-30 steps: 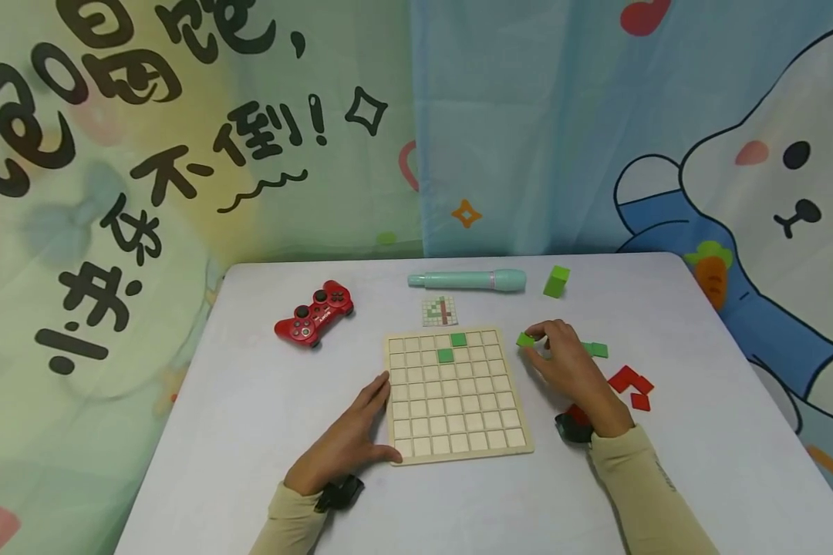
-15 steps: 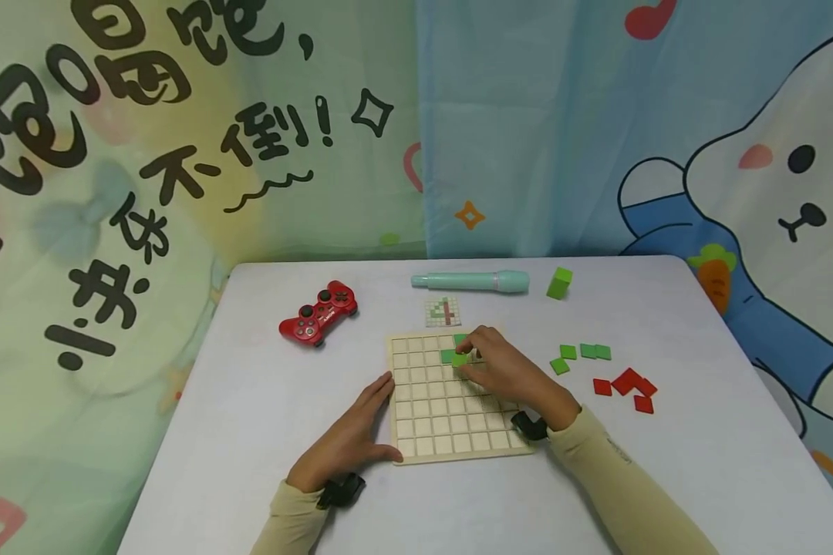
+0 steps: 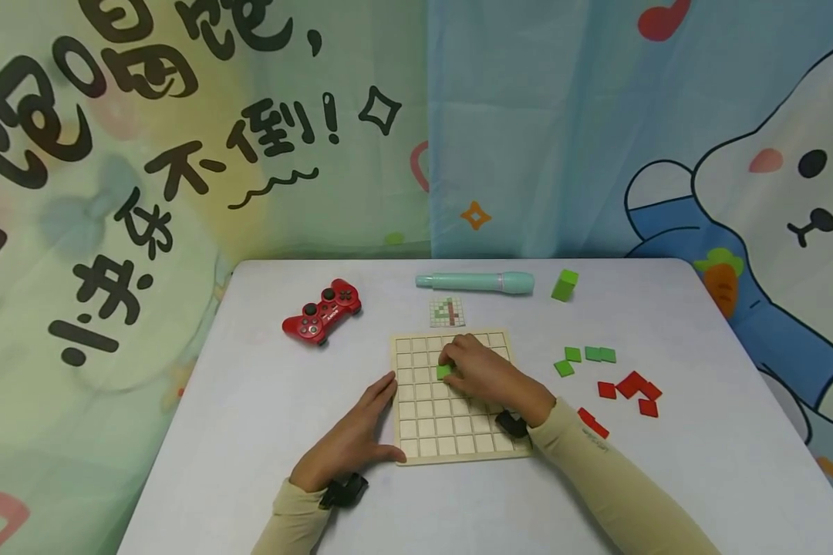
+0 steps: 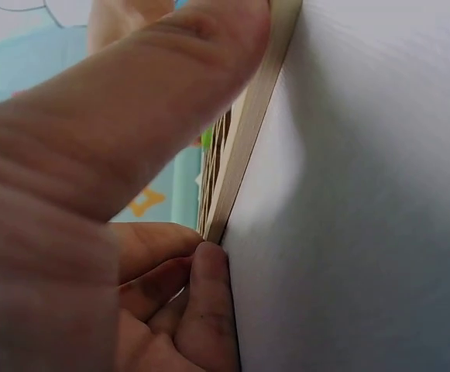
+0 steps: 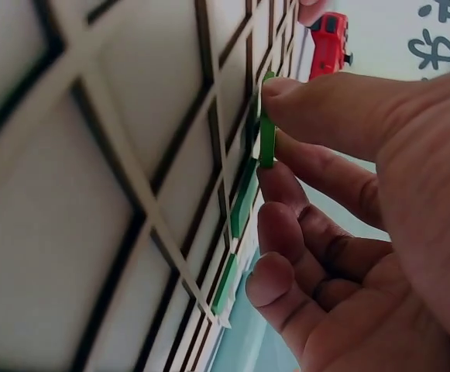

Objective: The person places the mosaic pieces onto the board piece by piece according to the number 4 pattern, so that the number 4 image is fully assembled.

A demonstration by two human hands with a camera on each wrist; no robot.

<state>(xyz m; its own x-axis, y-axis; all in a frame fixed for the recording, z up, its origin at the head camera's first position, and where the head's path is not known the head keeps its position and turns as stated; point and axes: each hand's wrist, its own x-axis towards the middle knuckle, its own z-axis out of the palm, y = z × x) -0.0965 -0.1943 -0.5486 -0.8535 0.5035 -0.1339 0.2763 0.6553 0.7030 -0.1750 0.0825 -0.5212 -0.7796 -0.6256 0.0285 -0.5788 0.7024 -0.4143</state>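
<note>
A wooden grid board [image 3: 416, 426] lies on the white table. Over its upper part, my right hand [image 3: 489, 375] pinches a green tile [image 3: 443, 371] between thumb and fingers. The right wrist view has this tile [image 5: 267, 128] on edge against the grid, with two green tiles lying in cells just beyond; my hand hides them in the head view. My left hand [image 3: 347, 439] rests along the board's left side, thumb at the lower left corner and straight fingers on the edge. In the left wrist view its thumb and fingertips touch the board's side [image 4: 248, 128].
Right of the board lie loose green tiles [image 3: 572, 354] and red tiles [image 3: 648, 408]. A green block stack [image 3: 564, 285], a teal pen-shaped object [image 3: 472, 282] and a small pattern card [image 3: 446, 312] are behind. At the back left is a red game controller [image 3: 322, 311].
My right hand has carried a green tile leftward from the table on the right to over the board's upper cells. The left hand has stayed at the board's edge.
</note>
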